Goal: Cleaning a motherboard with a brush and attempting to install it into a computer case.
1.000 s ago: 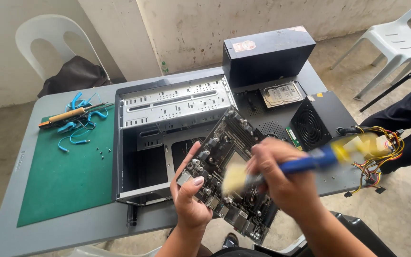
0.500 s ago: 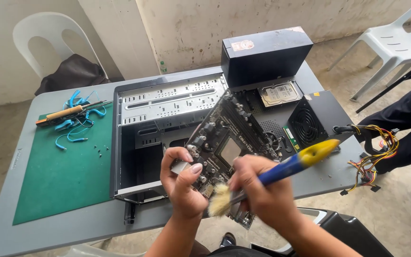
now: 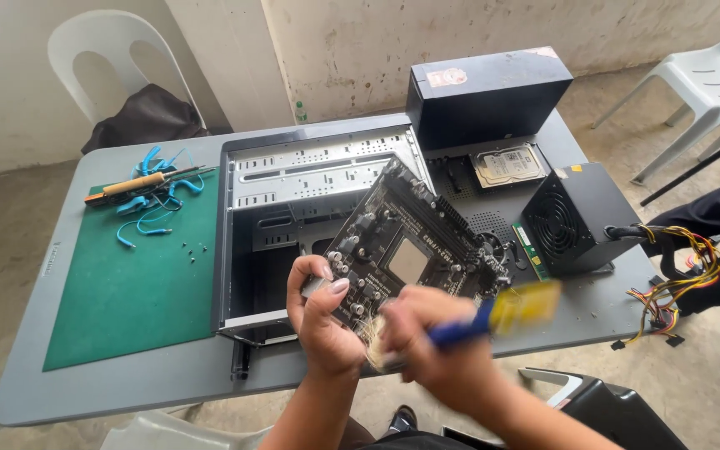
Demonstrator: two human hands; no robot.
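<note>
Above the near surface (image 3: 168,379) edge: left hand (image 3: 322,321) clamping tilted motherboard (image 3: 410,250) for access; right hand (image 3: 431,350) closed around blue-and-yellow brush (image 3: 493,317), bristles against board.

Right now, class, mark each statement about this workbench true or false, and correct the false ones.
1. The left hand holds the motherboard. True.
2. The right hand holds a screwdriver. False: it grips a paintbrush with a blue and yellow handle.
3. The computer case lies open on the table. True.
4. The green mat lies right of the case. False: it lies to its left.
5. The hard drive lies beside the power supply. True.
</note>
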